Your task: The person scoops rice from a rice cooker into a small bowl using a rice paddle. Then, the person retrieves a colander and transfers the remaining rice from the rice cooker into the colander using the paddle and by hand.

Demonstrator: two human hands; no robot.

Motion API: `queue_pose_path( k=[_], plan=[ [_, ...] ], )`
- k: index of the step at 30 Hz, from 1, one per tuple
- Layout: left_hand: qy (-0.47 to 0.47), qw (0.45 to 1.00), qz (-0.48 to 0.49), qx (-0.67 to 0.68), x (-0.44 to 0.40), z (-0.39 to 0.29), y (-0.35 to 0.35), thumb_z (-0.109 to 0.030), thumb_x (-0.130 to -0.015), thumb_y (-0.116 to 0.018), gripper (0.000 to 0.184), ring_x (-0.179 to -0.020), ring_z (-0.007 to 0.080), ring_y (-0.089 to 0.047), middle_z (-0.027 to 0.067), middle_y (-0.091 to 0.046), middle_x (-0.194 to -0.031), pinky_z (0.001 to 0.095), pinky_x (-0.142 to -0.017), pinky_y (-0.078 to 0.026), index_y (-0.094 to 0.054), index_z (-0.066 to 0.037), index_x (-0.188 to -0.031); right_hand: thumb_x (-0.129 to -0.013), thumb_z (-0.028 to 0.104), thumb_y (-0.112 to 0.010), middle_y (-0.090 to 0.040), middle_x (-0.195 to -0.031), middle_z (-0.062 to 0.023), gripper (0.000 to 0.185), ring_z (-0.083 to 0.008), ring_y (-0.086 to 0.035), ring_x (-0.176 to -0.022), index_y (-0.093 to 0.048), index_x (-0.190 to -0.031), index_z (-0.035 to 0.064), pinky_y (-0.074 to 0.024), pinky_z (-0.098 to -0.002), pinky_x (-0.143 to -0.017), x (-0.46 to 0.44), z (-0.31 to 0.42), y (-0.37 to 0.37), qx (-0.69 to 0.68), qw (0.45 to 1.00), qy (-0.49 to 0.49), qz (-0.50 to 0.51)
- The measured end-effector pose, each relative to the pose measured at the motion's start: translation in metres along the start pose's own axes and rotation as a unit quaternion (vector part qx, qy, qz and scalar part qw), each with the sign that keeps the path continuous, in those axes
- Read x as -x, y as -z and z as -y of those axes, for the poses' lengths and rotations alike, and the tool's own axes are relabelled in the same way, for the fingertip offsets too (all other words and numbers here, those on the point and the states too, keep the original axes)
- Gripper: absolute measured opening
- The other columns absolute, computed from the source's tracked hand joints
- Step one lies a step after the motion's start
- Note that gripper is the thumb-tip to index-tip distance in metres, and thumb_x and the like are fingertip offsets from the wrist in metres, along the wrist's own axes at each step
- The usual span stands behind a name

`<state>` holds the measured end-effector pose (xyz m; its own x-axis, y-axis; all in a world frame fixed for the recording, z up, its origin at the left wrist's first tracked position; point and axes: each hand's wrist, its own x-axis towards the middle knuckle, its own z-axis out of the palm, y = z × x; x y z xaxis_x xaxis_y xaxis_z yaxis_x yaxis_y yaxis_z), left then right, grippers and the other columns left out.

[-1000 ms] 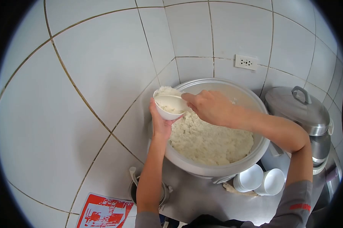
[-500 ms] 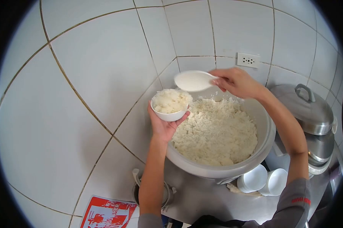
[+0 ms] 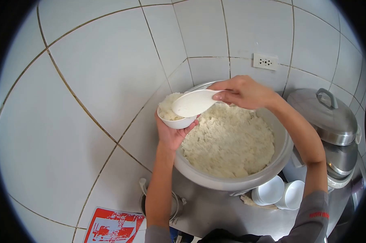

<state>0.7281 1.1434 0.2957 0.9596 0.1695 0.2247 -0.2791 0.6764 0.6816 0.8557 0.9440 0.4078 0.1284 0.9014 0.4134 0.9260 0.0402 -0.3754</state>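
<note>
Left hand [image 3: 172,135] and right hand [image 3: 245,92], held apart over the left and far parts of a large round pot [image 3: 215,183]. The left hand is cupped around the near side and underside of a small white bowl [image 3: 176,124], which holds heaped rice [image 3: 166,104]. The right hand is clamped on the handle of a white rice paddle [image 3: 196,103]. The paddle lies between the hands, to the left of the right hand and just beyond the left, its blade over the right part of the bowl. Whether the blade touches the rice beneath cannot be told. Its long axis runs from the right and far to the left and near, the rounded blade tip pointing left; the bowl's mouth faces upward. Half a second earlier, the paddle was raised beyond the bowl and the heap lay in full view; now the blade has come nearer and covers part of it. Both grips are unchanged. More rice [image 3: 231,141] fills the pot, and stacked white bowls [image 3: 269,191] stand to its near right.
</note>
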Motion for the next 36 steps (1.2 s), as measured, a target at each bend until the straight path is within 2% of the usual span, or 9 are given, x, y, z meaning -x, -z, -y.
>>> queue_pose_path(
  k=[6, 9, 12, 14, 20, 25, 31, 33, 36],
  plan=[
    [-0.014, 1.000, -0.011, 0.003, 0.002, 0.004, -0.012, -0.060, -0.082, -0.028, 0.074, -0.085, 0.0384, -0.058, 0.0291, -0.047, -0.112, 0.0378, -0.065, -0.055, -0.034, -0.002, -0.126, -0.085, 0.024, -0.049, -0.059, -0.067, -0.0112, 0.024, -0.0241, -0.056, -0.058, -0.057, -0.106, 0.0138, -0.0421, -0.0354, -0.053, -0.020, -0.011, 0.003, 0.189, 0.971, 0.108, -0.094],
    [-0.057, 0.997, -0.048, -0.024, 0.000, 0.006, -0.013, -0.063, -0.081, -0.028, 0.075, -0.092, 0.0365, -0.056, 0.0215, -0.047, -0.116, 0.0412, -0.069, -0.054, -0.034, -0.004, -0.126, -0.084, 0.020, -0.049, -0.059, -0.066, -0.0106, 0.024, -0.0242, -0.058, -0.060, -0.056, -0.106, 0.0149, -0.0430, -0.0371, -0.051, -0.020, -0.006, 0.014, 0.224, 0.956, 0.003, -0.189],
    [-0.091, 0.990, -0.097, -0.040, 0.002, 0.008, -0.019, -0.064, -0.080, -0.028, 0.075, -0.099, 0.0341, -0.053, 0.0167, -0.046, -0.120, 0.0454, -0.078, -0.050, -0.034, -0.006, -0.126, -0.081, 0.014, -0.049, -0.059, -0.066, -0.0097, 0.025, -0.0241, -0.059, -0.059, -0.053, -0.106, 0.0143, -0.0443, -0.0365, -0.048, -0.012, -0.004, -0.034, 0.321, 0.929, -0.124, -0.137],
    [-0.116, 0.985, -0.121, -0.039, 0.001, 0.007, -0.019, -0.064, -0.080, -0.026, 0.073, -0.104, 0.0326, -0.050, 0.0147, -0.044, -0.122, 0.0479, -0.082, -0.047, -0.034, -0.007, -0.126, -0.077, 0.009, -0.049, -0.058, -0.067, -0.0084, 0.028, -0.0238, -0.060, -0.058, -0.051, -0.105, 0.0126, -0.0451, -0.0356, -0.045, 0.002, 0.011, -0.076, 0.397, 0.899, -0.056, -0.174],
    [-0.137, 0.978, -0.154, -0.041, -0.001, 0.008, -0.016, -0.062, -0.081, -0.028, 0.069, -0.109, 0.0315, -0.046, 0.0131, -0.044, -0.122, 0.0501, -0.087, -0.043, -0.035, -0.009, -0.125, -0.075, 0.007, -0.048, -0.058, -0.067, -0.0106, 0.029, -0.0269, -0.059, -0.058, -0.052, -0.104, 0.0103, -0.0456, -0.0363, -0.047, -0.008, 0.024, -0.049, 0.296, 0.930, -0.031, -0.217],
    [-0.155, 0.970, -0.176, -0.061, -0.001, 0.009, -0.021, -0.061, -0.081, -0.030, 0.071, -0.101, 0.0335, -0.052, 0.0198, -0.043, -0.121, 0.0483, -0.081, -0.048, -0.033, -0.005, -0.126, -0.083, 0.016, -0.046, -0.061, -0.077, -0.0141, 0.022, -0.0279, -0.060, -0.074, -0.054, -0.103, 0.0107, -0.0473, -0.0391, -0.063, -0.013, 0.017, -0.033, 0.262, 0.961, -0.070, -0.058],
    [-0.008, 0.998, 0.030, 0.058, 0.000, 0.000, -0.006, -0.058, -0.082, -0.032, 0.073, -0.081, 0.0417, -0.057, 0.0380, -0.041, -0.111, 0.0372, -0.063, -0.055, -0.030, -0.002, -0.129, -0.086, 0.024, -0.046, -0.058, -0.075, -0.0091, 0.025, -0.0226, -0.056, -0.068, -0.056, -0.103, 0.0089, -0.0441, -0.0352, -0.063, -0.003, 0.011, 0.026, 0.166, 0.961, -0.165, -0.144],
    [0.011, 0.998, 0.029, 0.050, 0.000, -0.002, -0.006, -0.060, -0.081, -0.029, 0.075, -0.074, 0.0388, -0.059, 0.0347, -0.047, -0.106, 0.0362, -0.059, -0.056, -0.031, -0.001, -0.127, -0.088, 0.024, -0.046, -0.049, -0.055, -0.0061, 0.026, -0.0131, -0.049, -0.053, -0.055, -0.105, 0.0070, -0.0399, -0.0294, -0.054, 0.001, -0.005, 0.026, 0.161, 0.963, -0.171, -0.131],
    [0.009, 0.998, 0.042, 0.045, 0.002, 0.001, -0.003, -0.061, -0.080, -0.026, 0.076, -0.070, 0.0371, -0.060, 0.0340, -0.049, -0.103, 0.0359, -0.057, -0.056, -0.032, -0.001, -0.126, -0.087, 0.021, -0.047, -0.057, -0.064, -0.0085, 0.025, -0.0176, -0.055, -0.059, -0.054, -0.105, 0.0063, -0.0429, -0.0320, -0.058, 0.009, -0.015, 0.015, 0.142, 0.966, -0.138, -0.168]
  ],
)
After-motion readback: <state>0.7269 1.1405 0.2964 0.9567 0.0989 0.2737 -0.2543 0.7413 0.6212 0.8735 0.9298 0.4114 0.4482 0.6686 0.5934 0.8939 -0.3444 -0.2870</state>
